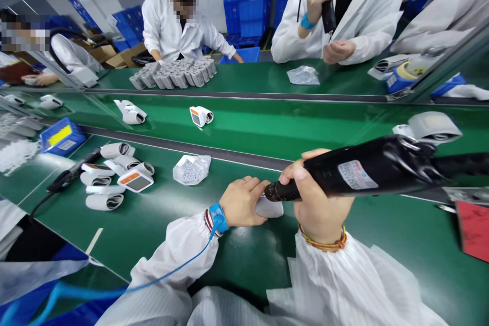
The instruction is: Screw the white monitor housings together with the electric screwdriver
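Note:
My right hand (pixel 321 204) is wrapped round a black electric screwdriver (pixel 344 168), which lies tilted with its tip pointing left. The tip meets a small white device housing (pixel 269 208) on the green bench. Fingers of my left hand (pixel 244 201) are closed on that housing and hold it against the bench; they hide much of it. A blue wrist strap (pixel 218 216) with a cord circles my left wrist. Just beyond my left hand lies a clear plastic bag of small screws (pixel 191 169).
Several white cuffed monitors (pixel 135 179) are heaped at left beside another screwdriver (pixel 72 170) and a blue bin (pixel 62 136). More cuffed monitors (pixel 201 116) sit on the green conveyor (pixel 267 127). A red sheet (pixel 473 229) lies at right. Co-workers in white coats stand across.

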Demonstrator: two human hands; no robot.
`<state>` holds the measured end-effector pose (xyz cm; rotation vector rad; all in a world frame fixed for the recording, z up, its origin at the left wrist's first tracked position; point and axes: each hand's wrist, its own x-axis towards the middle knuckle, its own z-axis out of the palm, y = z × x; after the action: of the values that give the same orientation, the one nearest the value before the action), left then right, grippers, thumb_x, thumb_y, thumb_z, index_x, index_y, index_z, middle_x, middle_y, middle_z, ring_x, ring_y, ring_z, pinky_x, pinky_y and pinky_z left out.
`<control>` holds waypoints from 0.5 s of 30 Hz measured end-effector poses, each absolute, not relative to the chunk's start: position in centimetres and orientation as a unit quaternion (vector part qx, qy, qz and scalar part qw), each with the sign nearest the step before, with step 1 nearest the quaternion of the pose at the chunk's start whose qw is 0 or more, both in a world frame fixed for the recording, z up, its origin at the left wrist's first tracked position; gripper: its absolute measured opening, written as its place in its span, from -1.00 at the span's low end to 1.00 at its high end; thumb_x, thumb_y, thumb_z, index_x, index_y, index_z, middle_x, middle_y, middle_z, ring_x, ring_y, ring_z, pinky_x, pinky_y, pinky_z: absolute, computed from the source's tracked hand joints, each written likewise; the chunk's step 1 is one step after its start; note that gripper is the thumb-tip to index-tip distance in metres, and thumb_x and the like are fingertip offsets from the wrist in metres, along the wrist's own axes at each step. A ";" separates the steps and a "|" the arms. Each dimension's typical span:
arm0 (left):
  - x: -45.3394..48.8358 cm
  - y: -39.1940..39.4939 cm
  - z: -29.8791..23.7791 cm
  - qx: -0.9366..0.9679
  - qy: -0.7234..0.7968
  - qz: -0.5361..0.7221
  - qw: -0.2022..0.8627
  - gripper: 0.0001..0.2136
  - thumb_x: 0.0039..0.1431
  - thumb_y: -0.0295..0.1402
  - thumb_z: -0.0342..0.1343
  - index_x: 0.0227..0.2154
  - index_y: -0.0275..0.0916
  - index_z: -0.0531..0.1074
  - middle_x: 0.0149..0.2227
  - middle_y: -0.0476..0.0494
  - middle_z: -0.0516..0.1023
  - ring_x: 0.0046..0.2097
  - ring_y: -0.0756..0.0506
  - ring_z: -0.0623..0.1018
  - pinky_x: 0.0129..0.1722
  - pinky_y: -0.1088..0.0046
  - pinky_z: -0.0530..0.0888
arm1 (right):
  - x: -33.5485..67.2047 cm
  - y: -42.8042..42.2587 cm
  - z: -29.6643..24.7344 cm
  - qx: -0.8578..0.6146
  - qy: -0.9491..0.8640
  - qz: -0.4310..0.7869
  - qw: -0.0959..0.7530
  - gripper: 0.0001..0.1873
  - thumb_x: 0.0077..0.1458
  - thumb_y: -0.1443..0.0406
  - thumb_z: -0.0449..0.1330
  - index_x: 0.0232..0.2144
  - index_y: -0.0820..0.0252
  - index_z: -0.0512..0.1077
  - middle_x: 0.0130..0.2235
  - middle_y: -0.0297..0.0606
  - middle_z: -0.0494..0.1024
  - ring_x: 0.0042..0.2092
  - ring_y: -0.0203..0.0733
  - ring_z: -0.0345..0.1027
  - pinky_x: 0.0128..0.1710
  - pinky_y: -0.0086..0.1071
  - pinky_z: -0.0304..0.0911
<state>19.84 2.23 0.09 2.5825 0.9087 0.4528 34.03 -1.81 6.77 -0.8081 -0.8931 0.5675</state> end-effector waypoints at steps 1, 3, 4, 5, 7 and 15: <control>19.9 2.3 0.1 0.914 0.323 0.160 0.184 -0.47 -0.15 -0.16 0.26 -0.05 -0.17 0.40 -0.26 -0.19 0.46 -0.18 -0.26 0.45 -0.15 0.24 0.38 | 34.0 -1.8 6.8 -0.373 -0.418 0.264 0.785 -0.81 0.01 0.32 0.26 -0.30 0.18 0.33 -0.52 -0.43 0.39 -0.52 -0.33 0.32 -0.48 -0.36 0.32; 19.9 2.3 0.1 0.917 0.322 0.156 0.179 -0.48 -0.16 -0.15 0.27 -0.07 -0.17 0.40 -0.26 -0.19 0.46 -0.18 -0.26 0.45 -0.15 0.24 0.38 | 33.9 -1.7 6.8 -0.372 -0.424 0.272 0.780 -0.81 0.00 0.31 0.25 -0.31 0.18 0.33 -0.54 -0.43 0.38 -0.53 -0.34 0.31 -0.50 -0.37 0.32; 19.9 2.3 0.1 0.918 0.321 0.154 0.174 -0.48 -0.16 -0.15 0.27 -0.06 -0.17 0.40 -0.26 -0.20 0.46 -0.18 -0.26 0.45 -0.15 0.23 0.38 | 34.0 -1.6 6.8 -0.374 -0.424 0.275 0.778 -0.81 0.00 0.30 0.26 -0.32 0.19 0.34 -0.54 -0.43 0.37 -0.54 -0.35 0.31 -0.50 -0.38 0.32; 19.9 2.3 0.1 0.919 0.320 0.153 0.171 -0.46 -0.16 -0.15 0.27 -0.05 -0.17 0.40 -0.26 -0.20 0.46 -0.19 -0.26 0.45 -0.16 0.23 0.38 | 34.0 -1.5 6.7 -0.378 -0.420 0.275 0.778 -0.82 -0.01 0.29 0.26 -0.34 0.19 0.34 -0.54 -0.43 0.37 -0.55 -0.35 0.30 -0.51 -0.38 0.32; 19.9 2.3 0.0 0.921 0.320 0.150 0.161 -0.44 -0.15 -0.15 0.27 -0.02 -0.19 0.39 -0.26 -0.21 0.47 -0.19 -0.27 0.46 -0.18 0.22 0.39 | 34.1 -1.3 6.7 -0.387 -0.411 0.274 0.778 -0.81 -0.02 0.27 0.27 -0.38 0.21 0.33 -0.55 -0.41 0.38 -0.55 -0.35 0.30 -0.52 -0.39 0.31; 20.1 2.2 0.2 0.925 0.321 0.137 0.152 -0.44 -0.15 -0.15 0.27 -0.02 -0.22 0.40 -0.26 -0.23 0.46 -0.19 -0.28 0.46 -0.18 0.21 0.40 | 34.1 -1.0 6.8 -0.365 -0.414 0.284 0.784 -0.85 -0.03 0.33 0.27 -0.44 0.21 0.34 -0.54 -0.41 0.40 -0.58 -0.35 0.30 -0.57 -0.42 0.28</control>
<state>20.06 2.21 0.17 2.6541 0.9221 0.3942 34.12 -1.00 6.84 -0.7881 -0.8925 0.6127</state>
